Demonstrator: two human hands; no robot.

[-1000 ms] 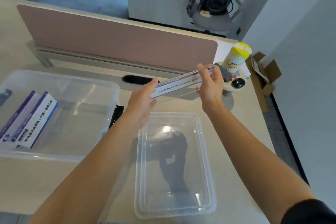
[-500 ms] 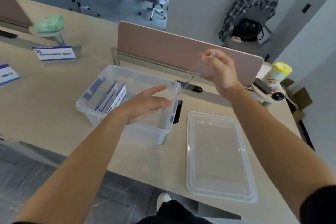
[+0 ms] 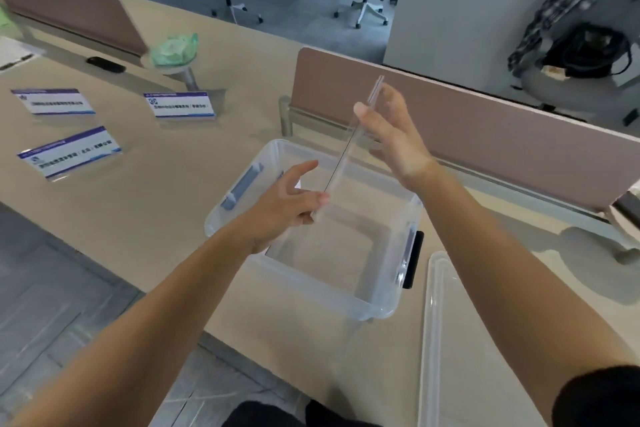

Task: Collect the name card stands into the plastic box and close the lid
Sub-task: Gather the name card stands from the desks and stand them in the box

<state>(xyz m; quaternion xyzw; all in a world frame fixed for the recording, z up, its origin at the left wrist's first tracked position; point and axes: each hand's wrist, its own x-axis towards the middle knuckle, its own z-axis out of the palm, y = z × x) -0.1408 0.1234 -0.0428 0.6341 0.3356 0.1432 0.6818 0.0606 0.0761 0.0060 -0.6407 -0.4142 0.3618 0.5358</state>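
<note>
A long beige desk (image 3: 173, 191) fills most of the view, with a mauve divider panel (image 3: 485, 135) standing along its far edge. On the desk sits the clear plastic box (image 3: 374, 302), open at the top, with a grey-blue latch on its left wall and a dark one on its right. Its clear lid (image 3: 434, 340) lies flat on the desk just to the right of the box, apart from it and partly cut off by the frame. Above the open box the person holds one clear name card stand (image 3: 349, 146) seen edge-on, so it reads as a thin line; its long axis runs diagonally, the upper end pointing up and away toward the divider, the lower end pointing down and toward the person over the box. The right hand (image 3: 391, 135) grips the upper part, thumb on the near side and fingers loosely spread behind it. The left hand (image 3: 287, 208) pinches the lower end between thumb and fingertips, the other fingers half open. Three more name card stands (image 3: 178, 105) with blue-and-white cards stand on the desk to the left, well apart from the box.
</note>
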